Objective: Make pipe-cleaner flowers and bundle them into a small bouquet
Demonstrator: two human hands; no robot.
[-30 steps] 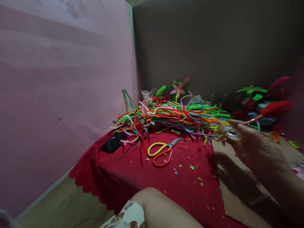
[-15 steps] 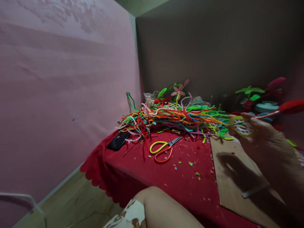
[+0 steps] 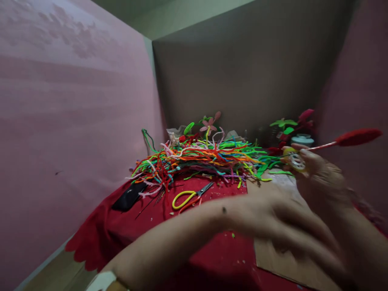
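Observation:
My right hand (image 3: 318, 180) is closed on a small yellow-rimmed tape roll (image 3: 295, 159) and on a thin stem that ends in a red fuzzy tip (image 3: 357, 136), held up to the right over the table's far side. My left hand (image 3: 285, 224) reaches across from the lower left. It is blurred, with its fingers stretched out and nothing in them, low over a brown cardboard sheet (image 3: 279, 264). Yellow and orange scissors (image 3: 188, 198) lie on the red cloth (image 3: 121, 230), to the left of both hands.
A big heap of coloured pipe cleaners (image 3: 206, 155) fills the back of the table. Behind it stand a pink pipe-cleaner flower (image 3: 209, 122) and green and red ones (image 3: 287, 122). A black flat object (image 3: 129, 197) lies at the left. Cardboard walls close in behind and at the right.
My left arm has swung in from the lower left across the table towards the cardboard. The view has turned right and up. My right hand still holds the tape roll and stem.

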